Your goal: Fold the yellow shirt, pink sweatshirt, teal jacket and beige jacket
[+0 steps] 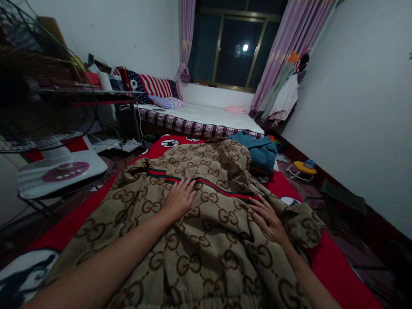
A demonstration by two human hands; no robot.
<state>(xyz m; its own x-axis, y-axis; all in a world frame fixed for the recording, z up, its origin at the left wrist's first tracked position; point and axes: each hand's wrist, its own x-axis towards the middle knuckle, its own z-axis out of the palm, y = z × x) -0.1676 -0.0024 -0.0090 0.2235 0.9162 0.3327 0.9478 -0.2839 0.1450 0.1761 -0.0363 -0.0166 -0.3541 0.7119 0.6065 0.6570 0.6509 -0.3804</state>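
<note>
A tan jacket [206, 219] with a brown letter pattern and a green-red-green stripe lies spread out in front of me, its elastic hem nearest to me. My left hand [180, 198] rests flat on its middle, fingertips at the stripe. Near the stripe's right end my right hand [267, 218] lies on the cloth with its fingers stretched out. Under the jacket is a red cover [341, 274] with black-and-white round prints. One sleeve [304, 225] is bunched to the right of my right hand. Neither hand grips anything that I can see.
Beyond the jacket lies a folded teal garment [257, 150]. A fan [48, 86] and a white-topped stand [61, 171] are at the left, beside a cluttered desk [109, 95]. A bed [209, 113] stands under the window. On the right are a yellow stool [304, 168] and a dark chair [343, 199].
</note>
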